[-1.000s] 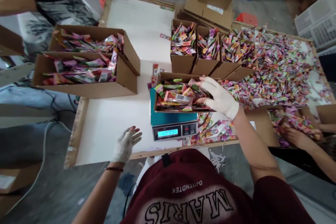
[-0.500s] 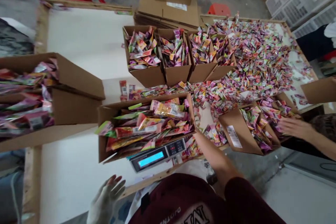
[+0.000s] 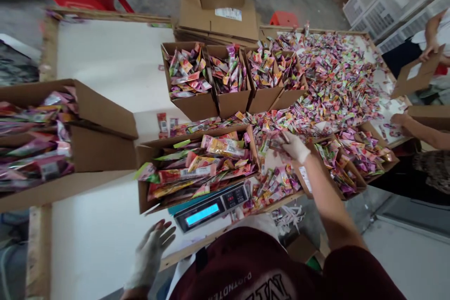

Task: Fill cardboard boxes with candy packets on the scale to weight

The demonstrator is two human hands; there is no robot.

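Observation:
My left hand, in a pale glove with bare fingertips, is held open with nothing in it, fingers spread below a scale with a lit blue display. On the scale stands a long cardboard box filled with colourful snack packets. My right hand, also gloved, reaches over the loose packets to the right of that box. Its fingers point left among packets; blur hides whether they grip any.
Several filled boxes line the far side; more stand at left and right. A large packet pile covers the table's right. Flattened cardboard lies behind. Two other people's hands are at right, one pair with cardboard.
My right hand has moved from beside the box's right wall, out over the loose packets. My left hand has shifted slightly right. A co-worker's hand has left the right-hand boxes.

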